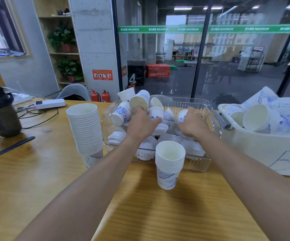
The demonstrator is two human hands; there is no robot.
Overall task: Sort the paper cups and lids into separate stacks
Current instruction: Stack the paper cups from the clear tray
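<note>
Both hands reached into the clear bin. Our left hand lay among the loose cups, fingers curled toward a cup rim; whether it actually gripped one, we could not tell, since the fingertips were hidden. Our right hand lay near the bin's right wall, fingers bent down into the contents; its grasp was likewise hidden.

Loose cups lay on their sides at the far end of the bin, long axes pointing various ways, directly ahead of and touching the left hand. White lids were heaped at the near end, beneath both wrists. We judged the left hand nearer the cups and both hands about equally near the lids.

A tall cup stack stood on the table left of the bin; a short cup stack stood against the bin's near wall, between the forearms. We judged the short stack the likeliest obstruction on withdrawal. No separate lid stack was visible. A white tub of more cups sat to the right.
</note>
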